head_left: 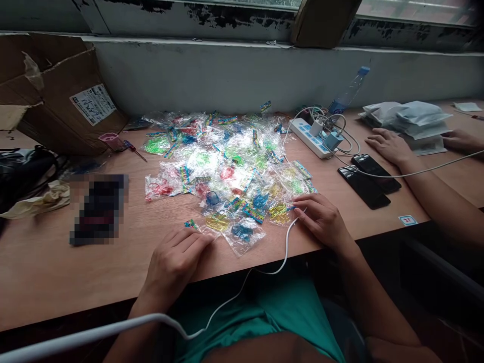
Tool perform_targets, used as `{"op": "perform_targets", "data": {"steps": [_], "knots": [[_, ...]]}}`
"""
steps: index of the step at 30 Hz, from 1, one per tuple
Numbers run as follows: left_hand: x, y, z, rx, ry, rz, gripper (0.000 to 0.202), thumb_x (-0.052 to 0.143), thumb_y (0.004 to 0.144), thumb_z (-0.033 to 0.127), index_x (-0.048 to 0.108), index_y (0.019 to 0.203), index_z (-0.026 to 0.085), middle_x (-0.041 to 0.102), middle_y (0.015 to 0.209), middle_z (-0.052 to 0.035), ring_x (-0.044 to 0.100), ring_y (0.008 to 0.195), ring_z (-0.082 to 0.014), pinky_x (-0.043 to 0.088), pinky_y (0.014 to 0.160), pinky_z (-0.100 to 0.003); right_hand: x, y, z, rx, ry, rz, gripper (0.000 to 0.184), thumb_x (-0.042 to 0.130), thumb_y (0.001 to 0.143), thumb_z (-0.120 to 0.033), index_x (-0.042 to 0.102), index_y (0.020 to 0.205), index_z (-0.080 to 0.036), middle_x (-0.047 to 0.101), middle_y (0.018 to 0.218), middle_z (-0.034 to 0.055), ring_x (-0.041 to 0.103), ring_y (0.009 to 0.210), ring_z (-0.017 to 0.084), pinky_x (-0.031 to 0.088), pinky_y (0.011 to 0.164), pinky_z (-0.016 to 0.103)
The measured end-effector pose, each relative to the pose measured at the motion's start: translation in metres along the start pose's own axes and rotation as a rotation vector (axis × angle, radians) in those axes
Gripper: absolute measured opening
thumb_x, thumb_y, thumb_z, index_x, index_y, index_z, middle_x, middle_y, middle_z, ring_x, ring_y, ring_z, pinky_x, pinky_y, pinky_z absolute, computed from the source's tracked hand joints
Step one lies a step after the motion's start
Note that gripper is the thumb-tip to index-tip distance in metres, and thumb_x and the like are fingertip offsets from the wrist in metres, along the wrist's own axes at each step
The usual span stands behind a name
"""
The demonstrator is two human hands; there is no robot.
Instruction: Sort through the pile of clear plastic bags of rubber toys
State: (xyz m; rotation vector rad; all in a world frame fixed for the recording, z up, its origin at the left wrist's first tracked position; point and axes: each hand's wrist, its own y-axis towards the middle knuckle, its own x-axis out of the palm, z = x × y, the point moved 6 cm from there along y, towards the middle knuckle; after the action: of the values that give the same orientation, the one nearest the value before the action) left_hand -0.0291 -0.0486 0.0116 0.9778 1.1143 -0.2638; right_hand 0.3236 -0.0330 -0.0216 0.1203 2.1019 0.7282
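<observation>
A loose heap of small clear plastic bags (pixel 223 171) covers the middle of the wooden table (pixel 75 282), with red, green, blue and yellow items sealed inside. My left hand (pixel 176 264) lies palm down at the heap's near edge, fingertips close to a bag of yellow pieces (pixel 217 222), holding nothing I can see. My right hand (pixel 321 219) rests on the heap's near right corner beside another yellow bag (pixel 280 213). A white cable (pixel 288 237) passes under its fingers. A bag of blue pieces (pixel 242 234) lies between my hands.
Another person's hands (pixel 389 146) rest at the right, near two black phones (pixel 365 186) and white packets (pixel 404 116). A power strip with chargers (pixel 308 137) and a water bottle (pixel 348 93) stand behind. A cardboard box (pixel 56 96) and a blurred object (pixel 99 209) sit left.
</observation>
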Motion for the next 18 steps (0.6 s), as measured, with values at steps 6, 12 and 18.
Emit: {"op": "perform_targets", "data": {"steps": [6,12,18], "knots": [[-0.0022,0.0024,0.0016,0.004,-0.025,-0.002,0.017,0.056,0.105,0.011,0.071,0.11,0.017,0.077,0.098,-0.0028,0.07,0.094,-0.0182,0.055,0.086,-0.032,0.0008,-0.0002,0.0006,0.014,0.003,-0.01,0.011,0.066,0.101,-0.028,0.073,0.109,-0.026,0.075,0.116,0.0095,0.072,0.111,0.028,0.06,0.1,0.051],[-0.0035,0.004,0.0025,0.011,-0.028,0.017,0.02,0.054,0.104,0.008,0.07,0.111,0.017,0.078,0.1,-0.0035,0.072,0.096,-0.0195,0.057,0.087,-0.034,0.0003,0.0006,-0.0008,0.015,0.008,-0.008,0.011,0.066,0.101,-0.029,0.073,0.109,-0.026,0.075,0.115,0.01,0.072,0.11,0.029,0.06,0.099,0.051],[0.0012,0.0021,0.0002,0.001,-0.032,0.04,0.029,0.052,0.104,0.006,0.065,0.127,0.016,0.078,0.109,-0.0062,0.073,0.1,-0.0199,0.059,0.089,-0.034,0.0008,0.0008,-0.001,0.017,0.008,-0.004,0.011,0.066,0.101,-0.03,0.073,0.108,-0.025,0.075,0.114,0.0102,0.072,0.109,0.028,0.059,0.099,0.052]]}}
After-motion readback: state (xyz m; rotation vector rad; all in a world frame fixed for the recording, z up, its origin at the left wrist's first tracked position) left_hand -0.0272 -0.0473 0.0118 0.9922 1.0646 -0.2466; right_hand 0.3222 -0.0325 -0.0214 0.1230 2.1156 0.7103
